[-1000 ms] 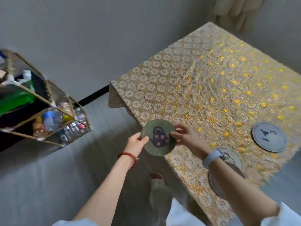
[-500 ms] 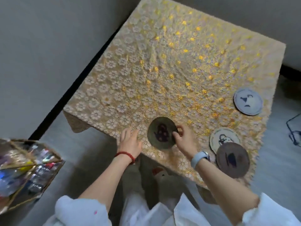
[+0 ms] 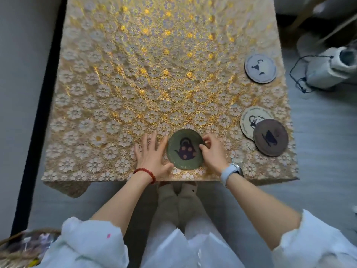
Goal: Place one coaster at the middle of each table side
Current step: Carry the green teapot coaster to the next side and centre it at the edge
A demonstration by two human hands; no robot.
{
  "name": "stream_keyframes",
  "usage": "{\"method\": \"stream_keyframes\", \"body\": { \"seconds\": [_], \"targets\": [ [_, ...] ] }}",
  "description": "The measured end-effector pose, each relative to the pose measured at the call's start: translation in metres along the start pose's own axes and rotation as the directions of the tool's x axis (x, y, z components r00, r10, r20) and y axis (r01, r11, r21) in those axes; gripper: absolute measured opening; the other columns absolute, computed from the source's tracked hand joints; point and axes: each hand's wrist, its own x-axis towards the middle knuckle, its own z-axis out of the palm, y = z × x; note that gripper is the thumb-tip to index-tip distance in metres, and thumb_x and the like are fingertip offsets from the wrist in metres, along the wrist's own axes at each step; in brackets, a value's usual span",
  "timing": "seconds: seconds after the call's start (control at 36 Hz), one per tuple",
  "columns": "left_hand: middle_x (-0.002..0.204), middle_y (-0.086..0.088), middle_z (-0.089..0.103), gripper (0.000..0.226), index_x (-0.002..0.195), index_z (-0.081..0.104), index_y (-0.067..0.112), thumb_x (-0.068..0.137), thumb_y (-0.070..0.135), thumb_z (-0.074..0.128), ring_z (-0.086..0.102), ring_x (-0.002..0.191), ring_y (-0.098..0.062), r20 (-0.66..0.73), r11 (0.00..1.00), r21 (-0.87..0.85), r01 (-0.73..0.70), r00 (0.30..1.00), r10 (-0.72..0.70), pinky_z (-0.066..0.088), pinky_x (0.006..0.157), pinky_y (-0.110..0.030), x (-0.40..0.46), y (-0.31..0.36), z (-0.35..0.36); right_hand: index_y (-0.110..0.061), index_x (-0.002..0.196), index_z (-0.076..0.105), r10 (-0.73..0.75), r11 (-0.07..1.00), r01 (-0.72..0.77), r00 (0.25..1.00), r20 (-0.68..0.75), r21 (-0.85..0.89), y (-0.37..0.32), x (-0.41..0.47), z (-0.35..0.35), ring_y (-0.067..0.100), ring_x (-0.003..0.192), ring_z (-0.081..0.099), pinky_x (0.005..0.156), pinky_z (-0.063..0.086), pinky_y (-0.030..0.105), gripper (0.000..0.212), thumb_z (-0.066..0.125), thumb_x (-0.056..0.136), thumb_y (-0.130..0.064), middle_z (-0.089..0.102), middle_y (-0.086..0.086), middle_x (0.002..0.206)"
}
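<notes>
A green coaster [image 3: 184,149] with a dark teapot picture lies flat on the gold lace-covered table [image 3: 135,74], near the middle of the near side. My right hand [image 3: 213,153] pinches its right edge with curled fingers. My left hand [image 3: 151,153] rests flat and open on the cloth, its thumb side against the coaster's left edge. A grey coaster [image 3: 260,68] lies by the right side. At the near right corner a brown coaster [image 3: 270,137] overlaps a beige coaster [image 3: 250,118].
A grey wall with a black baseboard [image 3: 38,113] runs along the table's left. A wire rack [image 3: 23,246] of small items shows at bottom left. A white appliance [image 3: 328,68] with a dark cable sits on the floor to the right.
The green coaster came down from the air onto the table's near edge. My left hand let go of it and went flat beside it. The view swung square to the table.
</notes>
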Motion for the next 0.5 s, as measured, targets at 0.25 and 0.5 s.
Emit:
{"method": "stream_keyframes", "body": {
  "seconds": [0.25, 0.5],
  "targets": [
    [0.154, 0.000, -0.014, 0.102, 0.139, 0.004, 0.040, 0.059, 0.069, 0.060, -0.021, 0.138, -0.025, -0.062, 1.000, 0.017, -0.015, 0.998, 0.016, -0.015, 0.105, -0.057, 0.001, -0.005, 0.010, -0.012, 0.100, 0.054, -0.086, 0.995, 0.086, 0.996, -0.015, -0.054, 0.005, 0.000, 0.011, 0.025, 0.091, 0.054, 0.081, 0.048, 0.039, 0.014, 0.051, 0.086, -0.012, 0.057, 0.012, 0.104],
    [0.154, 0.001, -0.011, 0.098, 0.139, 0.010, 0.040, 0.059, 0.068, 0.061, -0.020, 0.139, -0.023, -0.092, 1.000, -0.012, -0.016, 0.996, 0.014, -0.013, 0.108, -0.056, -0.001, -0.005, 0.011, -0.007, 0.114, 0.047, -0.123, 0.983, 0.124, 0.992, 0.018, -0.134, 0.009, 0.002, 0.010, 0.025, 0.103, 0.051, 0.092, 0.044, 0.037, 0.028, 0.051, 0.087, -0.012, 0.055, 0.013, 0.112]
  ]
}}
